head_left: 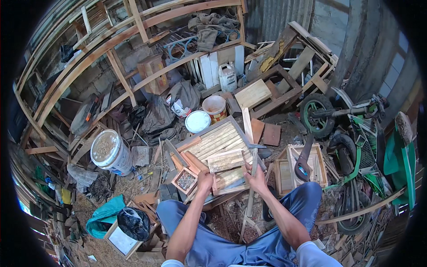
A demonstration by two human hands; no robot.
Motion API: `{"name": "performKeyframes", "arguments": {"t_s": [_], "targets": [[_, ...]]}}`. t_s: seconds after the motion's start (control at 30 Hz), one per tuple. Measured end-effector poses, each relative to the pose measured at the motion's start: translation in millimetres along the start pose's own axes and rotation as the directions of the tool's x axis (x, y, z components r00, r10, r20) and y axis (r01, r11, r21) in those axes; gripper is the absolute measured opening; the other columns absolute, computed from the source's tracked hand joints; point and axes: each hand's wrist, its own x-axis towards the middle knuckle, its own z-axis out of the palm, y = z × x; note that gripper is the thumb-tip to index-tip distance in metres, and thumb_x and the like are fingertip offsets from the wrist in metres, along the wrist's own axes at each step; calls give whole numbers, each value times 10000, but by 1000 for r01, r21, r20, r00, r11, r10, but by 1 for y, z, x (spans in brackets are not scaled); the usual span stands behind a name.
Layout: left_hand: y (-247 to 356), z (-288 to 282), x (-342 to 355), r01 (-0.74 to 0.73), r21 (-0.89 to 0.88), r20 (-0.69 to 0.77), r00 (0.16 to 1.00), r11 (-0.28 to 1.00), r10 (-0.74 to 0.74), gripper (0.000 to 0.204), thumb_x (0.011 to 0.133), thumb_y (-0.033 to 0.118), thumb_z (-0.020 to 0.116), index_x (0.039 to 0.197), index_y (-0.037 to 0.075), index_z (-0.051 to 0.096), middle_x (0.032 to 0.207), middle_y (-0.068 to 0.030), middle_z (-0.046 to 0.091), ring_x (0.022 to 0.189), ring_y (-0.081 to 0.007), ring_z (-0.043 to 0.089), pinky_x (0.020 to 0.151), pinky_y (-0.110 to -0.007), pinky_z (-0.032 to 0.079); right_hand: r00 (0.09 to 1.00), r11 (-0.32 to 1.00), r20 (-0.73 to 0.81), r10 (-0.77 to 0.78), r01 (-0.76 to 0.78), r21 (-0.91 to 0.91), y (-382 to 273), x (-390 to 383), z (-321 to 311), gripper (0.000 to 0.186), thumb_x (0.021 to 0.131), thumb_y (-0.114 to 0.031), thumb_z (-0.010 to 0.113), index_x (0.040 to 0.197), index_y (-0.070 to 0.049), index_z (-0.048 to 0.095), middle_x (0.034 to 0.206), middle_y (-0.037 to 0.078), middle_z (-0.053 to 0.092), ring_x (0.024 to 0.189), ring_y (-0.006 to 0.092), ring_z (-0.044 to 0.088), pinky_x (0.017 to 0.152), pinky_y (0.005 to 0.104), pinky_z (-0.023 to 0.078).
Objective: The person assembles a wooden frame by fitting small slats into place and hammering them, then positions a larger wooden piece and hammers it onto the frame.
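Note:
A small pale wooden box is in front of my knees, with a short board across its far side. My left hand is closed on the box's left edge. At the right edge, my right hand is closed around the handle of a hammer, its head pointing away from me; the thumb is near the box. Under them lies a slatted wooden panel, used as a work surface. A small square wooden tray of nails sits beside my left hand.
A handsaw rests on wooden boxes at right, near a green motorbike. White buckets stand beyond the panel; a larger one stands at left. Wood scraps and shavings cover the floor.

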Motion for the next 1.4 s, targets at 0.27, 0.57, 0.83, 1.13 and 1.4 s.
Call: {"name": "performKeyframes", "arguments": {"t_s": [0.27, 0.57, 0.83, 1.13, 1.4], "targets": [[-25, 7, 4, -70, -130, -135, 990, 989, 52, 313, 863, 37, 593, 1163, -38, 642, 1016, -126, 684, 898, -192, 631, 794, -309, 493, 999, 991, 19, -40, 42, -127, -30, 1, -10, 381, 834, -56, 684, 1152, 1, 482, 1191, 140, 643, 1106, 211, 596, 971, 357, 443], [-35, 34, -4, -119, -245, -157, 984, 962, 82, 401, 808, -41, 520, 1198, -54, 612, 1086, -152, 676, 949, -205, 645, 853, -308, 495, 999, 999, 35, 23, -24, 22, 5, 19, -24, 216, 853, 20, 626, 1011, -4, 481, 1157, 136, 654, 1091, 156, 599, 905, 308, 473], [-24, 4, -5, -77, -80, 11, 997, 994, 78, 407, 849, -39, 529, 1255, -53, 557, 1088, -133, 657, 942, -202, 644, 791, -328, 522, 970, 856, -105, -221, 141, -497, -46, 2, -5, 223, 878, -134, 638, 1049, -7, 570, 980, 225, 656, 925, 375, 644, 816, 425, 484], [19, -102, -22, -372, 341, -317, 819, 863, 478, 332, 893, 128, 610, 1199, 7, 566, 925, -137, 685, 787, -257, 687, 708, -381, 525, 932, 920, 349, 100, 47, -390, -109, -29, 31, 357, 916, -210, 611, 1155, 55, 594, 992, 318, 650, 966, 442, 647, 832, 459, 490], [-8, -129, -40, -219, 593, -278, 848, 775, 452, 180, 840, 151, 654, 983, 46, 683, 856, -166, 693, 817, -334, 682, 730, -419, 528, 891, 954, 450, -48, 174, -242, -112, -42, 61, 355, 859, -164, 665, 1152, 16, 578, 838, 212, 649, 809, 341, 658, 738, 409, 503]]}}
